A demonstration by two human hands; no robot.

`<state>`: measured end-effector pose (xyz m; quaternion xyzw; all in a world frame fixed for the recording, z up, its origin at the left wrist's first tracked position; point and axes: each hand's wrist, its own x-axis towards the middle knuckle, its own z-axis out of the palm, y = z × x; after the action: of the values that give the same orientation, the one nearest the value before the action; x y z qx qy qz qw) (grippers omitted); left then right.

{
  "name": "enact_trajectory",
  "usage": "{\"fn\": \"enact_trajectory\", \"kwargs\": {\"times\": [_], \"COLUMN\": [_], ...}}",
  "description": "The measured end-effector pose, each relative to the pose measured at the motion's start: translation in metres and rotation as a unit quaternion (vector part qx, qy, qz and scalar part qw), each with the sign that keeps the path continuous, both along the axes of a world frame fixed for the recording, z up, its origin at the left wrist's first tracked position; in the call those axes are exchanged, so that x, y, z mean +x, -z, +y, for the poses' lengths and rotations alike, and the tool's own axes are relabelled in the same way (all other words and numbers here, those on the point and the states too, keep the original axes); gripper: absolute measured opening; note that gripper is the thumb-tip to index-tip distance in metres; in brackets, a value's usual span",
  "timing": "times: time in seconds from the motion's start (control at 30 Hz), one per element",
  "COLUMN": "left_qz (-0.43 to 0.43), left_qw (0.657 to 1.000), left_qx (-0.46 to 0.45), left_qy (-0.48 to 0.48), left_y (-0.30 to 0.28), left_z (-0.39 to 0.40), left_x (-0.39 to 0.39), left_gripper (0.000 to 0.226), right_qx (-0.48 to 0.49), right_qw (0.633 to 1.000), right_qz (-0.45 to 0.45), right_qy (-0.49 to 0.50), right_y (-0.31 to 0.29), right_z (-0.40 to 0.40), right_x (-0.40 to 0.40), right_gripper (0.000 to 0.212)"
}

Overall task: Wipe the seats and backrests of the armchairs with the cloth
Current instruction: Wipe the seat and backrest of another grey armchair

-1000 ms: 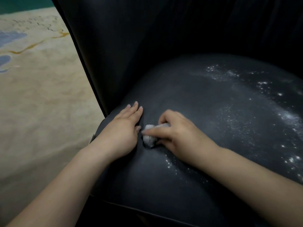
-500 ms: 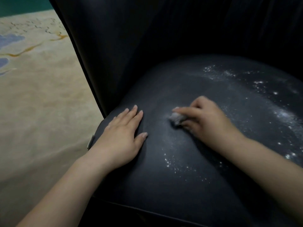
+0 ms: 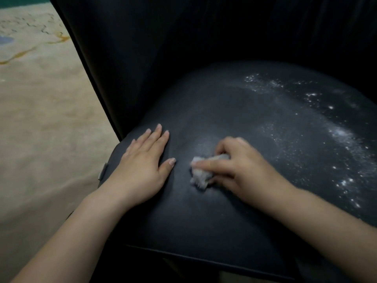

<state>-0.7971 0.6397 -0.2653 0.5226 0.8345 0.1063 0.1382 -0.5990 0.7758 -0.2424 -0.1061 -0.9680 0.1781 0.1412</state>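
While a person leans over a dark armchair, two bare hands work its seat near the lower centre of the frame.

Hands: two. The left hand lies flat, fingers straight and together, thumb spread, pressing on the seat's left part.
Right hand: the right hand curls round the cloth, forefinger stretched along its top, slightly blurred.
Cloth: one small, crumpled pale cloth, on the seat just right of the left thumb, apart from it by a narrow strip of dark leather.
Armchair: one in view. Its seat fills the centre and lower right; the backrest rises dark across the top.
Powder: white specks scattered in a band over the seat's right side, from upper centre down to the right edge; the left part around the hands looks dark and plain.
Edges: the seat's front seam runs along the bottom of the frame; its left corner sits just left of the left wrist, where a small grey tab sticks out.
Open room: bare seat lies between the hands and the backrest.
Floor: beige patterned carpet fills the left of the frame.
Cut off: both forearms leave the bottom edge; the seat's right side runs out of frame; folds of the backrest are lost in shadow.
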Motion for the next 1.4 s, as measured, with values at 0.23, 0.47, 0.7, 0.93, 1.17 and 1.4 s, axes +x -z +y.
{"fn": "enact_trajectory", "kwargs": {"times": [0.23,0.47,0.7,0.93,1.17,1.4], "left_qz": [-0.001,0.0,0.014,0.026,0.055,0.056], "left_qw": [1.0,1.0,1.0,0.999,0.998,0.998], "left_qx": [0.01,0.007,0.015,0.022,0.005,0.007], "left_qy": [-0.009,-0.009,-0.005,0.022,0.032,0.023], "left_y": [0.001,-0.002,-0.003,-0.009,-0.012,-0.012], "left_z": [0.001,0.004,0.022,0.048,0.07,0.085], "left_x": [0.002,0.007,0.024,0.047,0.06,0.075], "left_gripper": [0.071,0.069,0.071,0.078,0.077,0.076], "right_qx": [0.009,0.004,0.01,0.005,-0.024,0.008], "right_qw": [0.999,0.991,0.999,0.99,0.958,0.987], "right_qz": [-0.005,0.03,0.007,0.044,0.057,0.028], "right_qy": [-0.052,0.128,0.044,0.13,0.281,0.161], "right_y": [0.007,-0.002,0.006,0.003,0.001,0.01], "right_z": [-0.027,0.046,0.022,0.027,0.085,0.043], "right_x": [-0.008,0.009,0.03,0.049,0.091,0.084], "right_gripper": [0.043,0.039,0.045,0.04,0.046,0.041]}}
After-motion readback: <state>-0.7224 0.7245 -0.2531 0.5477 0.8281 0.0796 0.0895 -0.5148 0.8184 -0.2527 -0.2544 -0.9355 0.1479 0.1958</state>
